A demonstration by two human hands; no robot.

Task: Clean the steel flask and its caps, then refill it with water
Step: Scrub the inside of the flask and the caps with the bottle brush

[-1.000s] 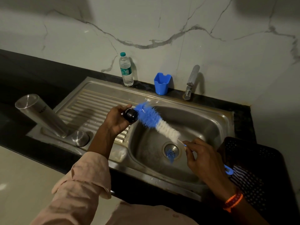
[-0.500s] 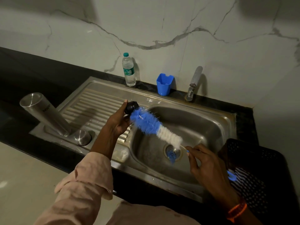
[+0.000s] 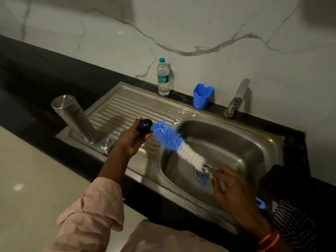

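Two steel pieces wait on the sink (image 3: 269,140) drainboard: the flask (image 3: 74,118), standing inverted, and a steel cap (image 3: 107,146) beside it. The bottle brush (image 3: 174,142), pinched at its wire by the right hand (image 3: 234,193), has slid its blue tip against the black cap (image 3: 144,126) since a second ago. The left hand (image 3: 131,138) grips that cap, so scrubbing continues.

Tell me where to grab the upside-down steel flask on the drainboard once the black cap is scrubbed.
Grip the steel flask round the middle of its bare cylinder, coming from the front left. It stands mouth-down with its base tilted up and to the left, and the small steel cap sits close on its right, so that side is probably tighter. The left hand holding the black cap is nearest.
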